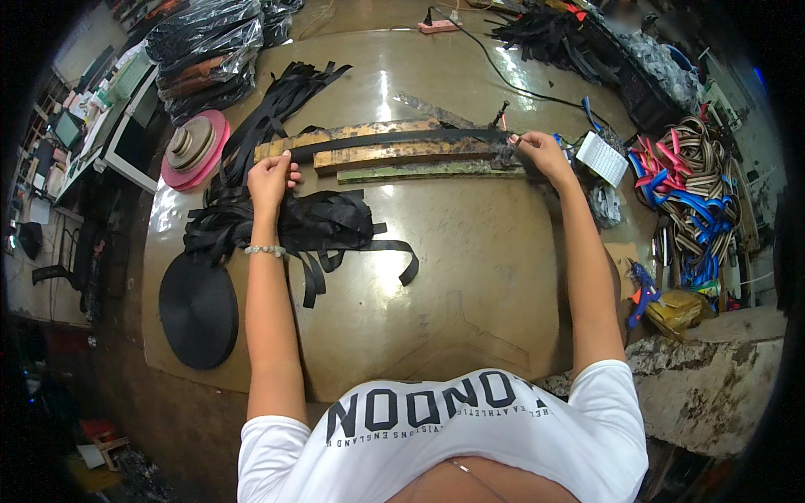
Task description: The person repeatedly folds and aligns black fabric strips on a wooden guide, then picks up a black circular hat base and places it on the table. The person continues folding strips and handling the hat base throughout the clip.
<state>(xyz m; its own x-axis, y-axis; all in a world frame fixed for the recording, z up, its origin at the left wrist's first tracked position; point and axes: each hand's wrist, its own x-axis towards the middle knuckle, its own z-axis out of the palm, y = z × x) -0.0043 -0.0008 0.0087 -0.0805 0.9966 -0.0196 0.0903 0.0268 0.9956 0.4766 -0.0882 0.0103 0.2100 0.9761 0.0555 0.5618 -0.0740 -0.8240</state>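
Looking down from the head camera, I see both forearms rising from the lower edge toward the middle of the frame, spread wide apart. My left hand [270,176], left of centre, is curled into a closed fist around one end of a black webbing strap [394,139]; a bead bracelet [266,250] sits on that wrist. My right hand [537,151], right of centre, has its fingers pinched shut on the other end of the strap. The strap runs taut between the two hands, lying along a long wooden measuring board [386,156] just above centre.

The brown worktable [470,277] fills most of the frame, glossy and scuffed, with lamp glare in the upper middle. A loose heap of cut black straps [323,222] lies below and beside the left hand, with more fanning toward the upper left. A big black webbing roll [199,310] lies flat at lower left. Black plastic-wrapped bundles [210,50] are stacked at upper left, with a pink disc spool [194,149] below them. A tangle of red, blue and tan straps [692,189] sits at the right edge. A small white lined paper card [604,158] lies just right of the right hand. A pink power strip [438,26] with a black cable sits at top centre.
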